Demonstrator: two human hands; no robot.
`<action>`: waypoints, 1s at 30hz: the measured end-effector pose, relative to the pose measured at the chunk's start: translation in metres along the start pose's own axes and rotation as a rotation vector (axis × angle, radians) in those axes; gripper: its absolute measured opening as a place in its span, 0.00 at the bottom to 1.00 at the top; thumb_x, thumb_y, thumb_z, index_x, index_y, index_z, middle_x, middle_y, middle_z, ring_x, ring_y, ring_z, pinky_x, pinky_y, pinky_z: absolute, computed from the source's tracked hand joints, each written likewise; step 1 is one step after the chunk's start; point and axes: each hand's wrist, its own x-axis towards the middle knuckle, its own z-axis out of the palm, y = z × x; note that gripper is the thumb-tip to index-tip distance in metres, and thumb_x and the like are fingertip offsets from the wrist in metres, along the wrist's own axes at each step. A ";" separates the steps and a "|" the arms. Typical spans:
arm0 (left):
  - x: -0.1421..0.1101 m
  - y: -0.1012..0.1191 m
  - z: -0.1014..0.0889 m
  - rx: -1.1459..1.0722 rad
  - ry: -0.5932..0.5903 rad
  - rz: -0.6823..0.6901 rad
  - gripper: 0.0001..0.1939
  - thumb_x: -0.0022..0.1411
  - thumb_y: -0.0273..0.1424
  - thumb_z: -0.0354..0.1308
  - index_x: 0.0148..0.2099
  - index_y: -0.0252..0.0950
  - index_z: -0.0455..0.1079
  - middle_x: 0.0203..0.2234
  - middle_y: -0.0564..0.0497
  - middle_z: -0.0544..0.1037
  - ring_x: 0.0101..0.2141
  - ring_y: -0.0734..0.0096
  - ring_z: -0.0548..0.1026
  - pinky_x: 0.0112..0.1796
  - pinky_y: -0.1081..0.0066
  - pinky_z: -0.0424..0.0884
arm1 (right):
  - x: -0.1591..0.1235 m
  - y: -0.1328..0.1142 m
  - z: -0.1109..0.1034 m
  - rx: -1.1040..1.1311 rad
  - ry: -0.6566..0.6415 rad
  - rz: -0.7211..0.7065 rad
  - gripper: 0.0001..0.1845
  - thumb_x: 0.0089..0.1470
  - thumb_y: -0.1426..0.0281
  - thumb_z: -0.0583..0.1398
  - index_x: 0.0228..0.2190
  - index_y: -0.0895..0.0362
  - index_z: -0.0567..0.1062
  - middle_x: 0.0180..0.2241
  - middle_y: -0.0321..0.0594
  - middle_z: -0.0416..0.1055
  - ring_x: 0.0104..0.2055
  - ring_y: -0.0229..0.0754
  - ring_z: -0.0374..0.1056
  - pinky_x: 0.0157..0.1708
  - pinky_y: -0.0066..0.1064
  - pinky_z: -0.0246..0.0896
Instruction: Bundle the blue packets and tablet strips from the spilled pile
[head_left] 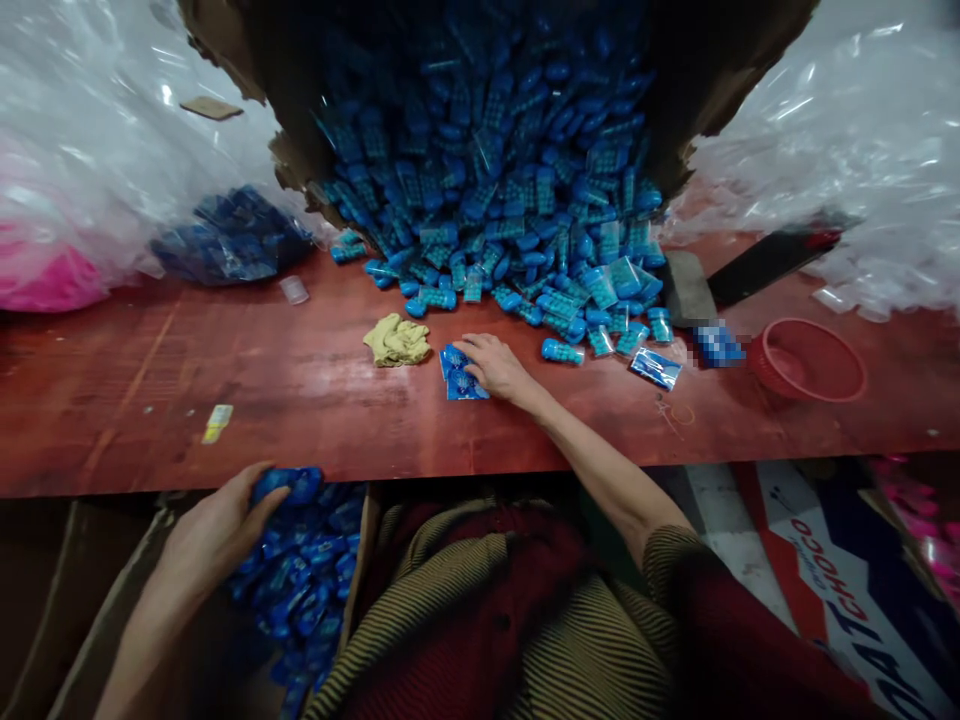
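Note:
Low at the left, my left hand [217, 530] is closed around a shiny blue packet [300, 486], thumb on one side and fingers on the other. It is over an open carton [367, 545] filled with similar blue packets [304, 575]. Farther forward, my right hand [499, 368] rests on a small stack of flat blue printed sachets [463, 385], its fingers bent over their upper right part. The fingertips partly cover the stack. A crumpled yellow-green cloth [397, 341] lies just left of the sachets.
A torn carton [289, 165] spills many blue-capped bottles [517, 250] onto the red table [337, 420]. At right are a red plastic basket [814, 365], a dark bar [772, 260] and another blue sachet [656, 368]. Clear plastic bags [847, 130] flank the carton.

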 end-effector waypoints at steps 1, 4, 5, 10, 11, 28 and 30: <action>0.000 0.001 0.005 0.089 0.056 -0.023 0.21 0.53 0.45 0.51 0.44 0.39 0.71 0.29 0.46 0.78 0.29 0.53 0.75 0.30 0.59 0.71 | 0.006 0.000 0.000 -0.056 -0.019 0.009 0.24 0.57 0.73 0.54 0.55 0.55 0.63 0.57 0.48 0.60 0.56 0.53 0.55 0.50 0.47 0.55; 0.002 0.025 0.025 0.120 0.173 0.070 0.22 0.60 0.42 0.44 0.48 0.34 0.68 0.37 0.41 0.77 0.36 0.54 0.75 0.38 0.59 0.70 | 0.013 -0.001 -0.002 -0.186 -0.064 0.030 0.21 0.58 0.70 0.54 0.53 0.54 0.65 0.50 0.47 0.66 0.50 0.52 0.59 0.45 0.44 0.57; 0.003 0.037 0.032 0.121 0.181 0.153 0.22 0.61 0.41 0.44 0.48 0.33 0.69 0.38 0.40 0.77 0.38 0.54 0.74 0.41 0.59 0.69 | 0.013 -0.002 -0.003 -0.214 -0.081 0.037 0.20 0.58 0.69 0.54 0.53 0.54 0.65 0.49 0.47 0.66 0.49 0.52 0.59 0.44 0.43 0.57; 0.001 0.101 0.064 0.112 0.274 0.286 0.21 0.63 0.37 0.45 0.49 0.29 0.69 0.43 0.37 0.75 0.49 0.50 0.69 0.48 0.55 0.63 | 0.005 -0.003 -0.005 -0.268 -0.113 0.097 0.20 0.58 0.65 0.55 0.51 0.55 0.65 0.47 0.48 0.65 0.47 0.51 0.60 0.43 0.40 0.57; 0.000 0.116 0.070 0.101 0.271 0.334 0.20 0.63 0.36 0.46 0.50 0.30 0.69 0.45 0.38 0.74 0.52 0.49 0.66 0.50 0.53 0.61 | 0.004 -0.003 -0.005 -0.270 -0.112 0.111 0.19 0.58 0.64 0.55 0.51 0.55 0.65 0.47 0.48 0.65 0.48 0.51 0.60 0.43 0.40 0.57; 0.027 0.179 0.111 0.118 0.122 0.363 0.23 0.63 0.37 0.45 0.58 0.37 0.64 0.55 0.38 0.66 0.55 0.47 0.62 0.50 0.51 0.59 | -0.017 -0.005 -0.001 -0.193 -0.180 0.200 0.15 0.63 0.69 0.44 0.45 0.55 0.67 0.44 0.45 0.68 0.45 0.45 0.66 0.38 0.31 0.58; 0.024 0.187 0.105 0.123 0.139 0.279 0.24 0.63 0.39 0.45 0.58 0.34 0.64 0.50 0.36 0.69 0.48 0.48 0.66 0.45 0.54 0.63 | -0.008 -0.003 -0.006 -0.216 -0.154 0.204 0.16 0.63 0.68 0.44 0.46 0.54 0.67 0.46 0.46 0.66 0.45 0.45 0.65 0.38 0.32 0.58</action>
